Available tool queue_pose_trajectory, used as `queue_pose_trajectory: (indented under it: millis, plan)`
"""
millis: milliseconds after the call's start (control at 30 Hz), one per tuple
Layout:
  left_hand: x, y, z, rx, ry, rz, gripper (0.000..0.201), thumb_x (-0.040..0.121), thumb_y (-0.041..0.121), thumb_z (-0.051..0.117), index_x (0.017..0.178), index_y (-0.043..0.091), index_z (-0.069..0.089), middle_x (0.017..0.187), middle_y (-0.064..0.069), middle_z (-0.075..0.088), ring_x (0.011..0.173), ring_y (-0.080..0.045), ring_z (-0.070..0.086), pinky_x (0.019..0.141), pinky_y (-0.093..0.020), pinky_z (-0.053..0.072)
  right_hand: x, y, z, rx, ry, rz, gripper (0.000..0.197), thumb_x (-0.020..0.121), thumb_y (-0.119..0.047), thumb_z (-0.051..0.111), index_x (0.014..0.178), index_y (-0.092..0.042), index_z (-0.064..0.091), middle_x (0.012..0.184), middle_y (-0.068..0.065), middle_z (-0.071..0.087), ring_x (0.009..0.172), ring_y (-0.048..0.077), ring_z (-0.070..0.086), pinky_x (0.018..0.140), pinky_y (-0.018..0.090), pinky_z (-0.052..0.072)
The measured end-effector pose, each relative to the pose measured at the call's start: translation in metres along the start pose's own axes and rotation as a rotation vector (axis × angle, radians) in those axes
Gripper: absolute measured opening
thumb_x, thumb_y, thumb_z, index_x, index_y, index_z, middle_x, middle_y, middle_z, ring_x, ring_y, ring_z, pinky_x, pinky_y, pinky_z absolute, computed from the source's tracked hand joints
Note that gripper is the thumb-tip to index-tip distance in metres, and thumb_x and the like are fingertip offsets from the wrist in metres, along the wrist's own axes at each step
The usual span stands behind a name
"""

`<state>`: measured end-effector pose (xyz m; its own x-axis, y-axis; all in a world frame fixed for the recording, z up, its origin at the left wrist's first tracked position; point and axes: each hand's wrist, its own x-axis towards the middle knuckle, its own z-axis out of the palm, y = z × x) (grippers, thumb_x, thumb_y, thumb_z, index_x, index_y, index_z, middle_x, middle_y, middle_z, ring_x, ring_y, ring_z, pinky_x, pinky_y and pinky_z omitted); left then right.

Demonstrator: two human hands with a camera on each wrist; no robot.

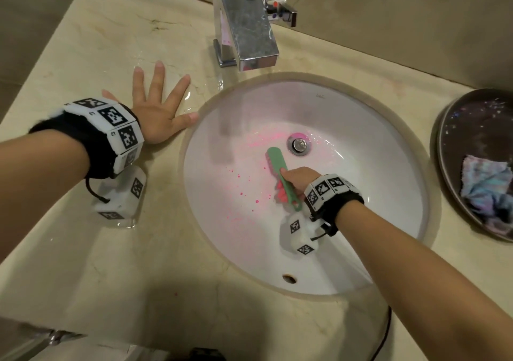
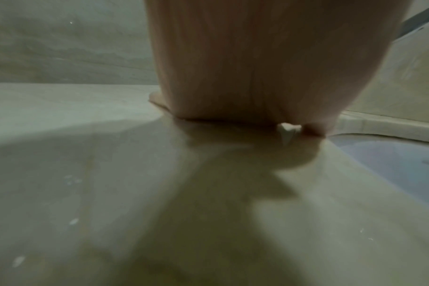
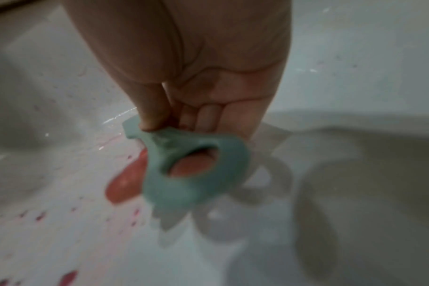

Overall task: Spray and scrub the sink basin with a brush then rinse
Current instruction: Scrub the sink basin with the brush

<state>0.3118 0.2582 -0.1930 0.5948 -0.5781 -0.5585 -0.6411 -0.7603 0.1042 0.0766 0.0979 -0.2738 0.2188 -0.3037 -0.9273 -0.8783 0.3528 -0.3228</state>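
Note:
A white oval sink basin point(image 1: 361, 194) is set into a beige marble counter point(image 1: 97, 41). Pink spatter covers its floor around the drain plug point(image 1: 299, 144). My right hand point(image 1: 295, 179) grips the handle of a green brush point(image 1: 279, 166) with pink bristles, whose head lies on the basin floor just left of the drain. In the right wrist view the brush's looped handle end point(image 3: 194, 174) sits below my curled fingers point(image 3: 149, 108), blurred. My left hand point(image 1: 158, 108) lies flat on the wet counter left of the basin, fingers spread. Its palm point(image 2: 252, 67) fills the left wrist view.
A chrome faucet point(image 1: 247, 27) stands behind the basin, its spout over the rim. A dark round tray point(image 1: 458, 127) holding a crumpled blue cloth point(image 1: 485, 188) sits at the right. Water pools on the counter near the faucet. An overflow hole point(image 1: 289, 278) marks the basin's near wall.

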Motion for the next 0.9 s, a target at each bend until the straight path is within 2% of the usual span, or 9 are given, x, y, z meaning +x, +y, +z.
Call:
queue_pose_trajectory:
  millis: [133, 200, 333, 400, 500, 667, 767, 833, 900]
  plan:
    - [-0.005, 0.002, -0.002, 0.004, -0.01, 0.007, 0.068, 0.086, 0.07, 0.021, 0.14, 0.053, -0.017, 0.15, 0.009, -0.034, 0.14, -0.024, -0.028, 0.102, -0.07, -0.009, -0.011, 0.005, -0.01, 0.199, 0.0, -0.031, 0.031, 0.101, -0.025, 0.039, 0.081, -0.006, 0.055, 0.065, 0.009, 0.055, 0.041, 0.011, 0.046, 0.037, 0.018, 0.04]
    - [-0.009, 0.005, -0.004, 0.007, -0.01, 0.008, 0.067, 0.088, 0.068, 0.021, 0.141, 0.051, -0.016, 0.151, 0.008, -0.033, 0.14, -0.025, -0.027, 0.103, -0.069, -0.008, -0.015, 0.01, -0.015, 0.198, -0.012, -0.047, 0.026, 0.101, -0.02, 0.038, 0.085, -0.011, 0.056, 0.066, 0.006, 0.051, 0.044, 0.011, 0.044, 0.039, 0.016, 0.041]
    - [-0.023, 0.012, -0.007, 0.031, 0.028, 0.04, 0.07, 0.094, 0.058, 0.026, 0.146, 0.038, -0.018, 0.153, 0.003, -0.03, 0.143, -0.025, -0.019, 0.108, -0.065, -0.002, -0.021, 0.018, -0.023, 0.179, 0.015, -0.02, 0.012, 0.099, -0.018, 0.043, 0.099, -0.015, 0.054, 0.068, 0.003, 0.052, 0.053, 0.012, 0.044, 0.048, 0.024, 0.045]
    - [-0.036, 0.016, -0.007, -0.015, 0.06, 0.059, 0.071, 0.096, 0.053, 0.03, 0.147, 0.035, -0.016, 0.154, 0.001, -0.026, 0.144, -0.024, -0.015, 0.111, -0.059, -0.001, -0.025, 0.018, -0.025, 0.154, 0.049, 0.0, 0.012, 0.098, -0.014, 0.043, 0.093, -0.008, 0.053, 0.069, 0.005, 0.052, 0.053, 0.014, 0.044, 0.046, 0.025, 0.046]
    - [-0.06, 0.022, 0.001, -0.111, 0.075, 0.053, 0.07, 0.097, 0.046, 0.037, 0.15, 0.029, -0.004, 0.158, -0.003, -0.013, 0.146, -0.024, -0.004, 0.117, -0.051, 0.007, -0.03, 0.019, -0.031, 0.109, 0.07, -0.021, 0.021, 0.098, -0.01, 0.042, 0.078, -0.007, 0.049, 0.066, 0.007, 0.051, 0.052, 0.016, 0.045, 0.04, 0.019, 0.045]
    - [-0.107, 0.037, 0.024, -0.19, 0.135, -0.049, 0.065, 0.093, 0.036, 0.052, 0.148, 0.02, 0.021, 0.154, -0.011, 0.015, 0.14, -0.028, 0.019, 0.111, -0.049, 0.026, -0.029, 0.029, -0.046, 0.054, 0.048, -0.143, 0.017, 0.097, -0.014, 0.046, 0.082, -0.012, 0.055, 0.064, 0.004, 0.051, 0.049, 0.013, 0.043, 0.039, 0.017, 0.043]
    - [-0.13, 0.043, 0.043, -0.163, 0.129, -0.155, 0.072, 0.088, 0.039, 0.059, 0.146, 0.024, 0.021, 0.151, -0.011, 0.015, 0.138, -0.031, 0.02, 0.106, -0.055, 0.031, -0.026, 0.033, -0.047, -0.003, 0.011, -0.185, 0.019, 0.096, -0.014, 0.048, 0.079, -0.012, 0.054, 0.061, 0.004, 0.049, 0.041, 0.011, 0.04, 0.039, 0.016, 0.039]
    - [-0.14, 0.045, 0.055, -0.16, 0.117, -0.227, 0.075, 0.085, 0.042, 0.062, 0.144, 0.033, 0.018, 0.15, -0.008, 0.014, 0.136, -0.033, 0.019, 0.1, -0.061, 0.034, -0.022, 0.033, -0.045, -0.026, 0.001, -0.207, 0.022, 0.096, -0.013, 0.049, 0.074, -0.012, 0.054, 0.06, 0.004, 0.047, 0.033, 0.009, 0.037, 0.039, 0.015, 0.036]
    - [-0.147, 0.047, 0.066, -0.193, 0.084, -0.302, 0.081, 0.084, 0.045, 0.062, 0.146, 0.04, 0.009, 0.155, -0.003, 0.002, 0.14, -0.035, 0.009, 0.1, -0.065, 0.031, -0.017, 0.033, -0.043, -0.059, 0.015, -0.23, 0.022, 0.095, -0.013, 0.05, 0.073, -0.012, 0.054, 0.058, 0.004, 0.048, 0.031, 0.009, 0.036, 0.038, 0.015, 0.033]
